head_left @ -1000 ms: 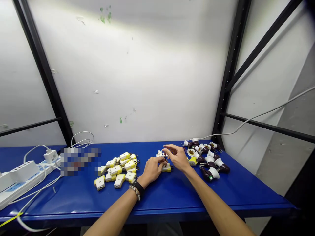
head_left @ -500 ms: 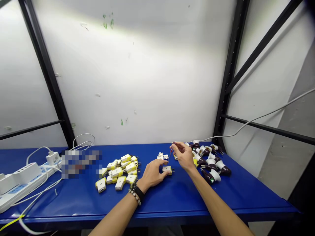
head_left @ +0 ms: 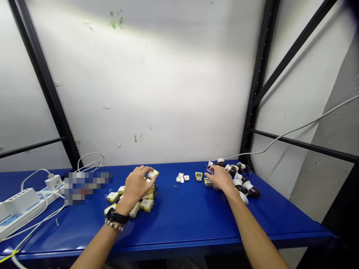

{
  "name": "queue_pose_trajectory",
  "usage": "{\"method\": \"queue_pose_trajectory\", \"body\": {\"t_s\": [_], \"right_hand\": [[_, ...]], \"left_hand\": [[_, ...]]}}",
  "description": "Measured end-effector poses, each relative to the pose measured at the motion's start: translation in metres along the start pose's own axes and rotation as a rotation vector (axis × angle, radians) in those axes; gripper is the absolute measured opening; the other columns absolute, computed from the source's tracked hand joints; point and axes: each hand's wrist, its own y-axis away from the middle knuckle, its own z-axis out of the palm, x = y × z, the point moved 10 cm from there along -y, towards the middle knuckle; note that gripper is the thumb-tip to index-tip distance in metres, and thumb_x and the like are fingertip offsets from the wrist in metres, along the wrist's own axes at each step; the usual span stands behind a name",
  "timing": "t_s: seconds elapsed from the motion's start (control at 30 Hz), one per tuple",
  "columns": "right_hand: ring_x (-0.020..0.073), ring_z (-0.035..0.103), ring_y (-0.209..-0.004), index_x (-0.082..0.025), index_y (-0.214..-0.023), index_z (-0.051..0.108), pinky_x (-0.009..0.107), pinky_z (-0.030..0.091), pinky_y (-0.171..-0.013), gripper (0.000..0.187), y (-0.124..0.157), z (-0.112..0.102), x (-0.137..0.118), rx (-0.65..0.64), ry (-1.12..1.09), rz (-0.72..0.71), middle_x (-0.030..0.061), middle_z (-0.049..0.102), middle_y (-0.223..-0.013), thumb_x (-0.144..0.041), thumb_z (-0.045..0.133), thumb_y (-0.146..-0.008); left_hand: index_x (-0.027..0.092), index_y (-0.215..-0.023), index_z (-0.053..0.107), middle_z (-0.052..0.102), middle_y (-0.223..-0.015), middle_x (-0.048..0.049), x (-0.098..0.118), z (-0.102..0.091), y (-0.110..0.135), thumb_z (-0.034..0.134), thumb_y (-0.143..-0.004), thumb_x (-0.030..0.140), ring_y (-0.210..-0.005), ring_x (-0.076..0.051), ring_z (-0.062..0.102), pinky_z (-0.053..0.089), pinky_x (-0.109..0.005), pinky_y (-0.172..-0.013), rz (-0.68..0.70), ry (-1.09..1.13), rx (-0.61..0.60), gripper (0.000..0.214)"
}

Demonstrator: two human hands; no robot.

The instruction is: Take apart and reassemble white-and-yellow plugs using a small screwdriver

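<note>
Above the left-hand pile of plugs (head_left: 146,205), my left hand (head_left: 137,186) is closed, thumb and fingers pinching a white-and-yellow plug (head_left: 153,174). My right hand (head_left: 221,178) reaches to the right side of the table, its fingers closed around a small screwdriver (head_left: 209,170) with a clear purplish handle. Just under those fingers sits an open yellow plug half (head_left: 207,182), partly covered by the hand. Another yellow plug half (head_left: 199,176) lies to its left, with metal parts showing inside.
White plug covers (head_left: 180,178) lie mid-table, with small screws (head_left: 175,186) in front. Dark lamp holders with white rims (head_left: 254,189) are heaped at the right. A power strip (head_left: 17,215) with loose white cables occupies the left. Black rack posts (head_left: 256,86) frame the blue table (head_left: 179,228).
My left hand has moved left from mid-table to the pile, and the plug that lay under it is gone from there. My right hand has shifted right with the screwdriver.
</note>
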Motion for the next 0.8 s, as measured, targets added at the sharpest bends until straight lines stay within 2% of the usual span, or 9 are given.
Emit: {"method": "queue_pose_trajectory", "body": {"t_s": [0.1, 0.17, 0.23, 0.37, 0.47, 0.6, 0.7, 0.8], "right_hand": [[0.0349, 0.069, -0.097, -0.017, -0.091, 0.073, 0.036, 0.048, -0.076, 0.024, 0.003, 0.013, 0.001, -0.092, 0.115, 0.027, 0.0169, 0.075, -0.098, -0.034, 0.073, -0.074], [0.0356, 0.069, -0.1, -0.016, -0.095, 0.073, 0.035, 0.048, -0.076, 0.029, 0.006, 0.018, -0.001, -0.136, 0.167, 0.03, 0.018, 0.075, -0.101, -0.033, 0.076, -0.072], [0.0366, 0.069, -0.101, -0.015, -0.099, 0.072, 0.036, 0.048, -0.077, 0.033, 0.008, 0.022, -0.002, -0.167, 0.206, 0.029, 0.0194, 0.074, -0.103, -0.034, 0.076, -0.072], [0.0363, 0.069, -0.104, -0.015, -0.103, 0.072, 0.037, 0.049, -0.079, 0.036, 0.01, 0.027, -0.004, -0.199, 0.255, 0.014, 0.0195, 0.074, -0.106, -0.034, 0.076, -0.073], [0.0349, 0.068, -0.105, -0.016, -0.104, 0.073, 0.035, 0.048, -0.08, 0.035, 0.011, 0.028, -0.006, -0.202, 0.267, 0.001, 0.0184, 0.073, -0.108, -0.032, 0.075, -0.073], [0.0347, 0.068, -0.104, -0.017, -0.106, 0.072, 0.035, 0.048, -0.08, 0.04, 0.01, 0.03, -0.008, -0.197, 0.25, -0.003, 0.0177, 0.073, -0.108, -0.034, 0.076, -0.07], [0.0347, 0.068, -0.104, -0.018, -0.108, 0.071, 0.034, 0.048, -0.077, 0.045, 0.01, 0.033, -0.012, -0.202, 0.211, -0.011, 0.0166, 0.073, -0.109, -0.039, 0.077, -0.069], [0.0334, 0.068, -0.102, -0.019, -0.107, 0.071, 0.033, 0.048, -0.074, 0.049, 0.011, 0.04, -0.018, -0.224, 0.159, -0.038, 0.0146, 0.073, -0.11, -0.047, 0.077, -0.067]], "left_hand": [[0.025, -0.106, 0.07, 0.073, -0.098, -0.005, -0.033, -0.002, 0.001, 0.059, -0.088, 0.042, -0.096, -0.027, 0.065, 0.047, -0.031, -0.075, -0.059, -0.097, -0.132, 0.027], [0.025, -0.112, 0.068, 0.073, -0.101, -0.0055, -0.045, 0.003, 0.004, 0.059, -0.088, 0.043, -0.096, -0.027, 0.066, 0.047, -0.031, -0.075, -0.078, -0.096, -0.205, 0.032], [0.026, -0.119, 0.067, 0.072, -0.108, -0.0067, -0.048, 0.005, 0.005, 0.057, -0.089, 0.043, -0.101, -0.028, 0.065, 0.048, -0.032, -0.077, -0.079, -0.09, -0.215, 0.036], [0.027, -0.113, 0.072, 0.071, -0.116, -0.0072, -0.033, 0.01, 0.004, 0.055, -0.091, 0.043, -0.108, -0.029, 0.064, 0.048, -0.032, -0.081, 0.005, -0.093, -0.206, 0.032], [0.028, -0.104, 0.076, 0.072, -0.11, -0.0064, -0.019, 0.019, 0.003, 0.059, -0.09, 0.039, -0.105, -0.029, 0.064, 0.047, -0.033, -0.08, 0.068, -0.109, -0.25, 0.024], [0.026, -0.098, 0.077, 0.073, -0.106, -0.0086, -0.01, 0.024, 0.001, 0.059, -0.092, 0.036, -0.106, -0.03, 0.062, 0.045, -0.036, -0.084, 0.083, -0.157, -0.277, 0.022], [0.026, -0.101, 0.076, 0.072, -0.11, -0.009, -0.003, 0.025, -0.001, 0.057, -0.093, 0.032, -0.11, -0.03, 0.06, 0.045, -0.037, -0.086, 0.08, -0.153, -0.263, 0.022], [0.026, -0.108, 0.074, 0.07, -0.114, -0.0084, 0.018, 0.029, 0.0, 0.057, -0.093, 0.027, -0.111, -0.028, 0.06, 0.045, -0.037, -0.089, 0.122, -0.107, -0.242, 0.023]]}}
